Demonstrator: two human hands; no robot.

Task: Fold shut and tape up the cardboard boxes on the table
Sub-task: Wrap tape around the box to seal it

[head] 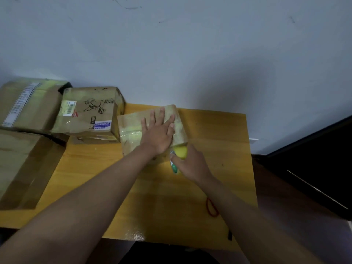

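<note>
While the left hand (159,130) lay flat with fingers spread on top of the small box (133,128), that box sat near the middle of the yellow surface (209,187), flaps already folded down. Right hand (190,162): curled round a tape roll (178,159) at the box's near right corner, a yellowish strip running onto the top.

Small box, handling: judged light and fairly stiff, yet worn and glossy with old tape, so likely to slide; best steadied by pressing on the lid or holding opposite side walls. Contents: hidden.

Printed box (91,113), just left of the small box: closed, labelled, contents unseen.

Two larger boxes, far left (28,105) and near left (21,168): cardboard; whether sealed could not be told.
</note>
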